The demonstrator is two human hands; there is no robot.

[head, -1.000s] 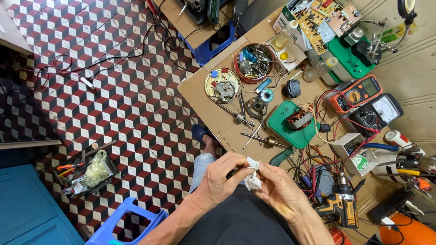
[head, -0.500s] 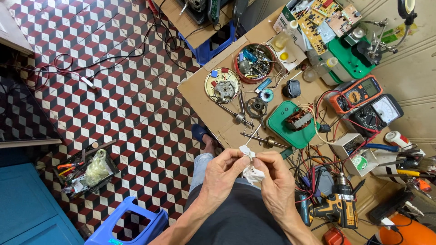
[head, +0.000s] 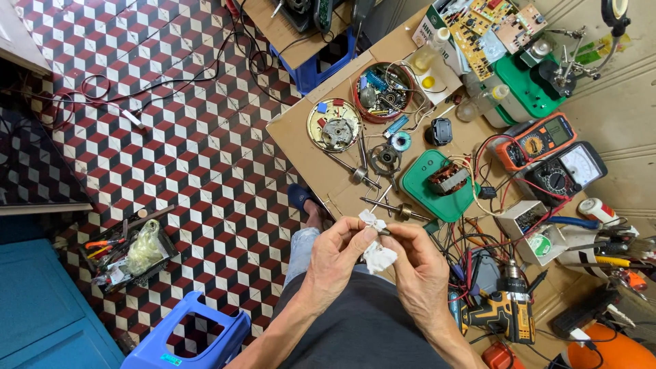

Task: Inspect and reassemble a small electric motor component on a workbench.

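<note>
Left hand [head: 336, 254] and right hand [head: 418, 266], fingers curled, both pinch a white rag [head: 376, 251] above the lap, at the cluttered bench [head: 301, 130] edge. Chequered tile floor [head: 171, 137] beside.

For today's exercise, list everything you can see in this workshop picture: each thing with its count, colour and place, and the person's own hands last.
white cloth: one, white, between both hands
metal shaft: one, silver, table edge above the hands
green holder: one, green, mid table, carrying a copper coil
round plate: one, cream, table's left corner
red bowl: one, red rim, full of small parts
meters: two, orange and black, right
drill: one, yellow-black, lower right
stool: one, blue, floor
tool tray: one, black, floor left
left hand: gripping cloth
right hand: gripping cloth
</note>
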